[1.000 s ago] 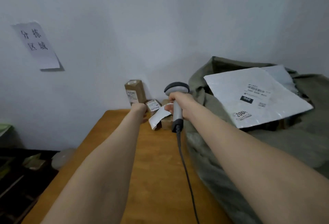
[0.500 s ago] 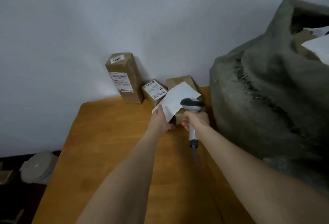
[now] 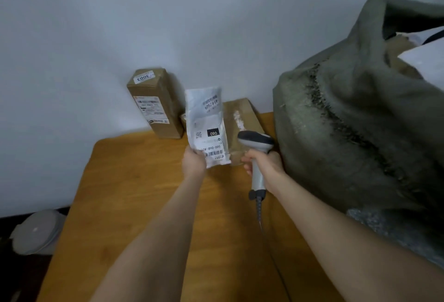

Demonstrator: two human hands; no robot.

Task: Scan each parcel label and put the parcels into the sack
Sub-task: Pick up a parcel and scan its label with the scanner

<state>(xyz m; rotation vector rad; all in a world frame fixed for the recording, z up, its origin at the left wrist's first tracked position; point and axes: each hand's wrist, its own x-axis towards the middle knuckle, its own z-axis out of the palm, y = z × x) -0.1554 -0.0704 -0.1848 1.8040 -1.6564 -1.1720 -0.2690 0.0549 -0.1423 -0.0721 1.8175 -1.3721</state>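
My left hand [image 3: 194, 162] grips the lower corner of a white plastic mailer parcel [image 3: 207, 125], held upright above the table with its barcode label facing me. My right hand [image 3: 266, 164] holds a grey handheld barcode scanner [image 3: 257, 148] by its handle, just right of the mailer, head pointing towards the wall. A tall brown carton [image 3: 156, 103] with a label stands against the wall. A flat brown paper parcel [image 3: 242, 124] lies behind the scanner. The olive-green sack [image 3: 355, 119] bulges at the right, with white and brown parcels showing in its mouth [image 3: 422, 49].
The wooden table [image 3: 134, 196] runs towards the white wall. The scanner's cable [image 3: 260, 215] trails back along the table under my right arm. A pale round lidded container [image 3: 36, 232] sits on the floor left of the table.
My left hand has lifted the white mailer off the parcels and turned it upright, so its label now faces me. The scanner in my right hand has stayed beside it.
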